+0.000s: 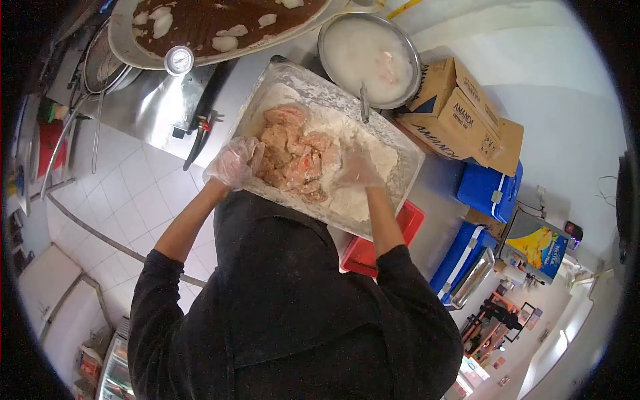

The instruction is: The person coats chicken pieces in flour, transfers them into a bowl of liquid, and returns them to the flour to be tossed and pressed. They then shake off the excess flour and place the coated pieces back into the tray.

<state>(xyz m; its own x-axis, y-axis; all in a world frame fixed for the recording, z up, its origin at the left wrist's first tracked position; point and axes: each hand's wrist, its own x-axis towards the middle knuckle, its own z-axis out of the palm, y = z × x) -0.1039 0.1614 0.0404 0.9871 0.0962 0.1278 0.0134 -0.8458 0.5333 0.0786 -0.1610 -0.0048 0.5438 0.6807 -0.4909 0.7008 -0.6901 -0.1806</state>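
A rectangular tub (408, 148) holds white flour (383, 163) and several pieces of flour-coated raw meat (287, 150), which look like chicken. My left hand (235, 163), in a clear plastic glove, is curled closed over the tub's near left corner, beside the meat. My right hand (359, 172) is down in the flour, just right of the meat. It is blurred and floury, and its fingers cannot be made out. Behind the tub stands a round metal bowl (415, 70) of cloudy whitish liquid, with a metal handle (364, 103) leaning out over the tub's rim.
A large pan (123, 50) of brown liquid with pale pieces lies at the far left, a dial thermometer (179, 61) at its rim. Tongs (199, 141) overhang the counter edge. Cardboard boxes (460, 113), blue coolers (490, 190) and a red tray (360, 257) are to the right.
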